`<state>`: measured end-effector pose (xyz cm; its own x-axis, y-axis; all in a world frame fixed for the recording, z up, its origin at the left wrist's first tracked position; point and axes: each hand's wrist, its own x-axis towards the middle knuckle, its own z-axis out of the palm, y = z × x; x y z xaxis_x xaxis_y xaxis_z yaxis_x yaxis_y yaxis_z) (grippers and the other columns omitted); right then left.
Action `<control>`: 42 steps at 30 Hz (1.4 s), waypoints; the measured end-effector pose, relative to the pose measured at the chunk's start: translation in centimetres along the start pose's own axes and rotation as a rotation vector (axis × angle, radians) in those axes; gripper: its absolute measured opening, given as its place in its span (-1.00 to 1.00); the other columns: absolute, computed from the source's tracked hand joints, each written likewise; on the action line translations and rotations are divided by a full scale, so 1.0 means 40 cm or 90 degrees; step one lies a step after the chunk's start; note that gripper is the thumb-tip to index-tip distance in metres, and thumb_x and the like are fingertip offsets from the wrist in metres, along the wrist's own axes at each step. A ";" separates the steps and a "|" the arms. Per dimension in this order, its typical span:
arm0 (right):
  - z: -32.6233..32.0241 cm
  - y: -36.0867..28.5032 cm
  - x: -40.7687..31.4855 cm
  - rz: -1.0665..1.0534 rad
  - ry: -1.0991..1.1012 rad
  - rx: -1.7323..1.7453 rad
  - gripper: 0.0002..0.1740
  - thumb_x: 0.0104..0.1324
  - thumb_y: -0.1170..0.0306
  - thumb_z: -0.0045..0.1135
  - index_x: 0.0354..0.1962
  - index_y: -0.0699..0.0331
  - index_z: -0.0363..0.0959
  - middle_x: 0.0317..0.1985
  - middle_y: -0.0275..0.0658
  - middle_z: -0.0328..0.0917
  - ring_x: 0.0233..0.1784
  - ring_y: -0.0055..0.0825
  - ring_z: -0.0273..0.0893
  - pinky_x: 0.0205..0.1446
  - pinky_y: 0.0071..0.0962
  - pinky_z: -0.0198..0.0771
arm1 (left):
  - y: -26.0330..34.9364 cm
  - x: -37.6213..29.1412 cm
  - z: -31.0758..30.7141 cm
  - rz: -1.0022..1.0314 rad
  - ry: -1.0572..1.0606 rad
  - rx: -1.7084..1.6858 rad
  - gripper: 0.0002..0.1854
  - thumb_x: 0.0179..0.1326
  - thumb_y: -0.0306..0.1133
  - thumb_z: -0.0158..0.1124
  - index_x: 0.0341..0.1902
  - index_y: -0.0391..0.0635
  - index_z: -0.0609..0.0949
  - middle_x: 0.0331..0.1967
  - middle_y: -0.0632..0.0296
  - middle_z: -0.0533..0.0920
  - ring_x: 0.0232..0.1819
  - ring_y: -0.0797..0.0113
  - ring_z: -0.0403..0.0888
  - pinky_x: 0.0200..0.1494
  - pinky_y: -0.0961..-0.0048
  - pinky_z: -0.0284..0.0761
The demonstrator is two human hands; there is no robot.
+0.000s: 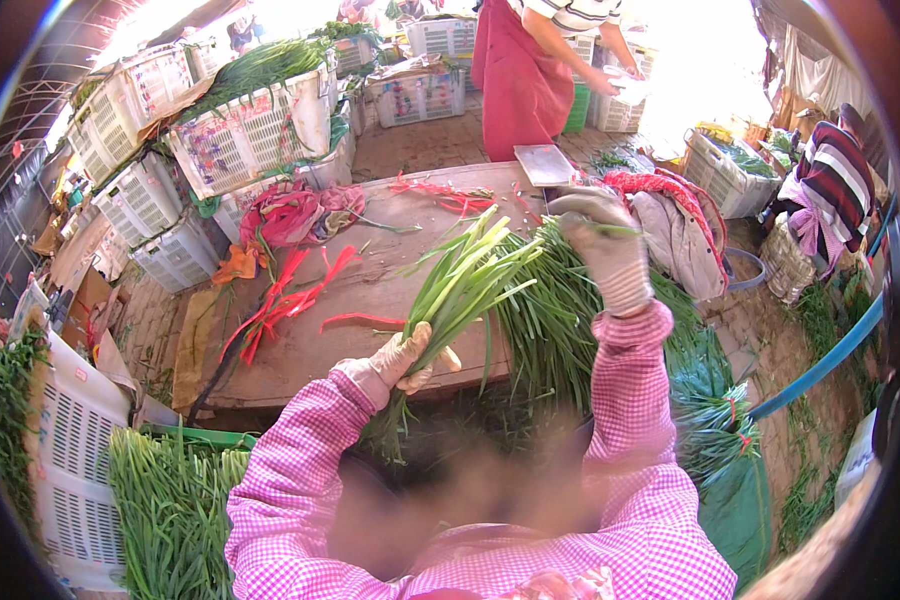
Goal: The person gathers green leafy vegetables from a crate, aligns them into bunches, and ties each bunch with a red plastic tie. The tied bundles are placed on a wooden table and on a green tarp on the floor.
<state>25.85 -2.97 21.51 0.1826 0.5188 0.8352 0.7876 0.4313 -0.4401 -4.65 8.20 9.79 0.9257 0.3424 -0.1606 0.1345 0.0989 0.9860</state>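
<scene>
My gloved left hand [409, 360] grips a bunch of long green leafy stalks [457, 292] near its lower end, with the pale ends pointing up over the wooden table [300, 360]. My gloved right hand [600, 232], blurred, is raised above a heap of similar green stalks [555, 322] at the table's right side. A green piece shows by its fingers; its grip is unclear. Red plastic ties [285, 300] lie on the table to the left, and more red strips [450, 196] lie at its far side.
White plastic crates [251, 139] of greens are stacked at the back left. A red-and-pink cloth [300, 214] and a metal plate [544, 165] rest on the table. One person in a red apron [521, 82] stands beyond; another [829, 180] sits right. A blue hose [825, 367] crosses the right.
</scene>
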 end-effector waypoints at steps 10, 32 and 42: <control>0.073 0.025 -0.032 0.159 -0.003 0.156 -0.82 0.14 0.53 0.33 -0.24 0.24 0.63 -0.26 -0.26 0.67 -0.13 -0.45 0.60 0.03 -0.43 0.49 | 0.025 -0.022 0.030 0.037 0.080 0.015 -0.10 0.07 0.57 0.12 -0.07 -0.15 0.64 -0.72 0.35 0.46 -0.81 0.60 0.21 -0.75 0.55 0.08; 0.229 0.071 -0.107 0.438 -0.157 0.280 -0.82 0.24 0.47 0.25 -0.20 0.35 0.65 -0.29 -0.39 0.66 -0.24 -0.68 0.53 -0.13 -0.58 0.47 | 0.025 -0.046 0.018 0.013 0.197 -0.028 -0.35 0.23 0.26 0.29 -0.10 -0.21 0.68 -0.67 0.31 0.53 -0.79 0.59 0.20 -0.72 0.56 0.05; -0.033 0.090 -0.032 0.208 0.158 0.719 -0.83 0.37 0.52 0.10 -0.13 0.37 0.59 -0.13 -0.24 0.65 -0.13 -0.41 0.63 0.03 -0.48 0.55 | 0.014 -0.071 -0.027 0.008 0.281 -0.063 -0.54 0.27 0.08 0.36 -0.16 -0.14 0.70 -0.38 0.24 0.73 -0.81 0.57 0.28 -0.74 0.54 0.09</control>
<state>29.24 -3.05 19.29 0.4837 0.6213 0.6165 -0.2553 0.7739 -0.5796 -7.60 8.30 10.73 0.6845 0.7078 -0.1747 0.0701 0.1746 0.9821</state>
